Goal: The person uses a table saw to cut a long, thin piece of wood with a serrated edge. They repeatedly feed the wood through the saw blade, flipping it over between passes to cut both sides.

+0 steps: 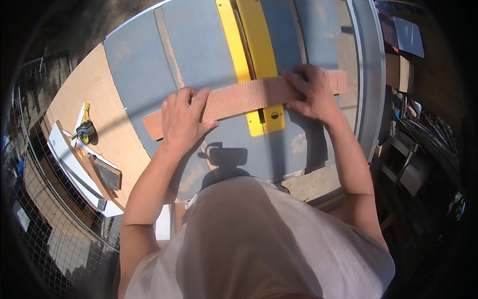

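Observation:
A long reddish wooden board (pixel 244 97) lies crosswise over the blue-grey table of a table saw (pixel 204 40). Close-set parallel grooves run across its middle part. My left hand (pixel 181 117) grips the board near its left end, thumb at the near edge and fingers over the far edge. Toward the other end, my right hand (pixel 313 94) holds it the same way. Beneath the board passes a yellow insert plate (pixel 266 45) with a dark slot, which shows both beyond and in front of the wood. The board covers part of the slot, so I cannot see a blade there.
A pale plywood side table (pixel 82 94) adjoins the saw on the left, with a tape measure (pixel 85 132) and wood offcuts (pixel 107 174) on it. Along the right edge runs a grey metal rail (pixel 371 74). Wire mesh fencing (pixel 45 189) stands at far left.

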Demonstrator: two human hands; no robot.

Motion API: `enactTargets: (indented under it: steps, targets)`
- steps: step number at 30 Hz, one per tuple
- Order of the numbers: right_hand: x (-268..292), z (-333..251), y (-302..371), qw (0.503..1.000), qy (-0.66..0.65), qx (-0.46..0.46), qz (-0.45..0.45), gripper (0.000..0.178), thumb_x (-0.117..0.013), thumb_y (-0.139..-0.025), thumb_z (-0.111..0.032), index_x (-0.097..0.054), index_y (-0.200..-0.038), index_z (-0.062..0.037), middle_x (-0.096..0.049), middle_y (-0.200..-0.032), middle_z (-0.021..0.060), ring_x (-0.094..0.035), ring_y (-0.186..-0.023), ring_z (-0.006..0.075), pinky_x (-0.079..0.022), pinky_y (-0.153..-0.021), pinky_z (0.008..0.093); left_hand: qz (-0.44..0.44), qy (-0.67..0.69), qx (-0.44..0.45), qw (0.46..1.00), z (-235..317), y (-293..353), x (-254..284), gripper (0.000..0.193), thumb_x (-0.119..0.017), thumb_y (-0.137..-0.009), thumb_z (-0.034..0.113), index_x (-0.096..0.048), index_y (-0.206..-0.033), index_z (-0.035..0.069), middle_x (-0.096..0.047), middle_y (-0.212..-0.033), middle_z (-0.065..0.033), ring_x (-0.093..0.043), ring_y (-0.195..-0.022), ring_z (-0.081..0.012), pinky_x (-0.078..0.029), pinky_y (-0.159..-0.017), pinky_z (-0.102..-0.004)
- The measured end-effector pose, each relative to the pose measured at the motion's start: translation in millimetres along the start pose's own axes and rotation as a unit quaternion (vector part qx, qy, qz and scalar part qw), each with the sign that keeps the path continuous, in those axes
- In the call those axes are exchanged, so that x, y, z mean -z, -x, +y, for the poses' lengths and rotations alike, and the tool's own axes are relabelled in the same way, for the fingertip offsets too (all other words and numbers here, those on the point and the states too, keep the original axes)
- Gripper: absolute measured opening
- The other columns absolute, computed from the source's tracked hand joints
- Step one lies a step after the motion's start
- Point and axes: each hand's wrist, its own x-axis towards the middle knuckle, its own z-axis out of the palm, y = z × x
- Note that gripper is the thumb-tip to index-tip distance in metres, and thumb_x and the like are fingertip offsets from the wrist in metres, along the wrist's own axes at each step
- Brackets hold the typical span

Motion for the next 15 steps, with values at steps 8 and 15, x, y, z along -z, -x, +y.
enactTargets:
  steps: [8, 15]
  targets:
    - [-5.2, 13.0, -16.5, 1.000, 0.005, 0.005, 0.012, 0.081, -0.094, -0.055, -0.025, -0.073, -0.132, -0.0152, -0.062, -0.124, 0.0133, -0.057, -0.117, 0.0351, -0.045, -0.104, 0.0473, 0.018, -0.018, -0.001, 1.000, -3.4, -15.7, 1.6, 0.087, -0.099, -0.055, 0.033, -0.066, -0.134, 0.017, -0.060, -0.117, -0.0088, -0.057, -0.105, -0.0299, -0.046, -0.093, -0.0461]
    - [-0.3, 15.4, -30.2, 0.999, 0.032, -0.003, -0.009, 0.085, -0.095, -0.056, -0.020, -0.070, -0.137, -0.0177, -0.060, -0.131, 0.0121, -0.055, -0.124, 0.0347, -0.045, -0.108, 0.0470, 0.017, -0.036, 0.009, 0.999, -5.7, -25.3, 8.7, 0.083, -0.098, -0.059, 0.035, -0.068, -0.135, 0.017, -0.059, -0.118, -0.0095, -0.057, -0.110, -0.0303, -0.045, -0.099, -0.0453]
